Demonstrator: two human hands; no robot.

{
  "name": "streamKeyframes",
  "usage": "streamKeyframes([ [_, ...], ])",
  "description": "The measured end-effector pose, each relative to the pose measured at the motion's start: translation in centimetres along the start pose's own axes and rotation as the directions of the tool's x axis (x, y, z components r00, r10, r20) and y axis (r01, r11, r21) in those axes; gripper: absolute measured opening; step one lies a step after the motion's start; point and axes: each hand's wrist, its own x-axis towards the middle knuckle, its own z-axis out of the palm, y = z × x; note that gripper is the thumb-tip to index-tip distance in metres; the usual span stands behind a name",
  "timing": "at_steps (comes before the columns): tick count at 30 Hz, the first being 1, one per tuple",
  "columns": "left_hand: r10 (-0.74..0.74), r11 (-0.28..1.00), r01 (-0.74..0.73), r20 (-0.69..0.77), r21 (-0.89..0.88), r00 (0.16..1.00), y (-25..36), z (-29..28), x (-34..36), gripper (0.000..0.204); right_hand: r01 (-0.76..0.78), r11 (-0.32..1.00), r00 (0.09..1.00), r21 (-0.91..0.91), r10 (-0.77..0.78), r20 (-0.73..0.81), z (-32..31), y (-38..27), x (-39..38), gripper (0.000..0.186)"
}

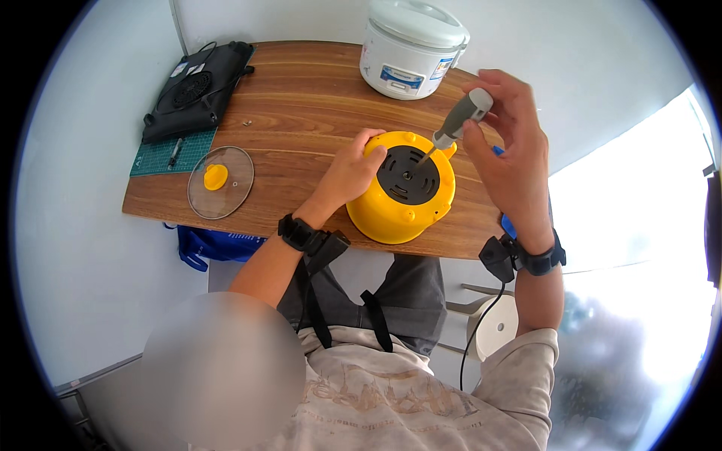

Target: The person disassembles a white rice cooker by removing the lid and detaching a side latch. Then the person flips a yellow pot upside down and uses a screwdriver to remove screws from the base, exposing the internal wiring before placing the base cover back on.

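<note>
A yellow electric pot (386,226) stands upside down near the table's front edge, its round black vented base plate (426,180) facing up. My left hand (340,177) steadies it from the left, with the thumb at the plate's rim and the fingers against the yellow wall. In my right hand (517,146) is a grey-handled screwdriver (459,119), held near the handle's end between thumb and fingers. The screwdriver slants down to the left, its shaft reaching toward the recess at the plate's centre. Whether the tip touches a screw is too small to tell.
A glass lid (232,197) with a yellow knob lies left on the wooden table (301,83). Behind it, a black device with a fan grille (197,89) rests partly on a green cutting mat (143,161) with a pen. A white rice cooker (410,56) stands at the back.
</note>
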Motion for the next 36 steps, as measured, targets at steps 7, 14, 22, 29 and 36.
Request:
streamKeyframes([
  [7, 0.022, 1.000, -0.022, 0.000, -0.022, 1.000, -0.7, 0.0, 0.2, 0.041, 0.102, 0.983, 0.995, -0.152, -0.099, 0.029, -0.1, -0.3, 0.0, 0.040],
  [14, 0.017, 1.000, -0.017, -0.011, 0.010, 1.000, 0.2, 0.0, -0.1, 0.040, 0.050, 0.998, 0.998, -0.038, -0.051, -0.028, 0.1, -1.1, 0.1, 0.034],
  [22, 0.048, 0.999, -0.048, -0.021, -0.001, 0.999, -0.5, 0.1, -0.1, 0.040, 0.127, 0.969, 0.992, -0.211, -0.127, 0.013, -0.2, -0.5, 0.2, 0.035],
  [29, 0.039, 0.999, -0.039, -0.005, 0.005, 0.999, -0.2, 0.0, 0.0, 0.041, 0.034, 0.998, 0.998, -0.056, -0.036, -0.047, 0.0, -0.5, 0.0, 0.038],
  [36, 0.049, 0.998, -0.050, -0.027, -0.023, 0.998, -0.5, 0.2, 0.0, 0.043, 0.108, 0.979, 0.993, -0.174, -0.114, -0.024, 0.0, 0.2, 0.0, 0.034],
])
